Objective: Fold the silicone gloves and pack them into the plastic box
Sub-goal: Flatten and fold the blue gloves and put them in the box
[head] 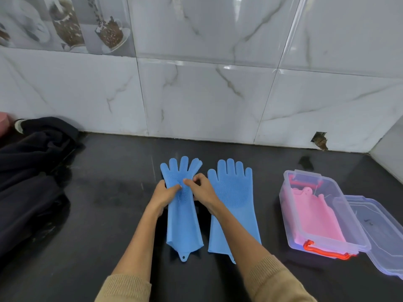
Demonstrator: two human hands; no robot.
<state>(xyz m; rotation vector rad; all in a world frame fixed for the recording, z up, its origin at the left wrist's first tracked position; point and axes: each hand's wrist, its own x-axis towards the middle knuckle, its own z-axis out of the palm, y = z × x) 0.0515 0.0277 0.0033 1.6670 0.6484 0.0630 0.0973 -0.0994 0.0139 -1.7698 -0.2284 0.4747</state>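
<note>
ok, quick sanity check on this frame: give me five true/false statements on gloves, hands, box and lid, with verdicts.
1. Both hands are on the same blue glove. True: the left hand and right hand pinch the left blue glove at its palm.
2. The right blue glove is already folded. False: it lies flat at full length on the counter.
3. The plastic box is empty. False: a pink glove lies inside.
4. The lid is clipped on the box. False: it is off, at the box's right side.
5. Dark cloth lies at the counter's left. True.
</note>
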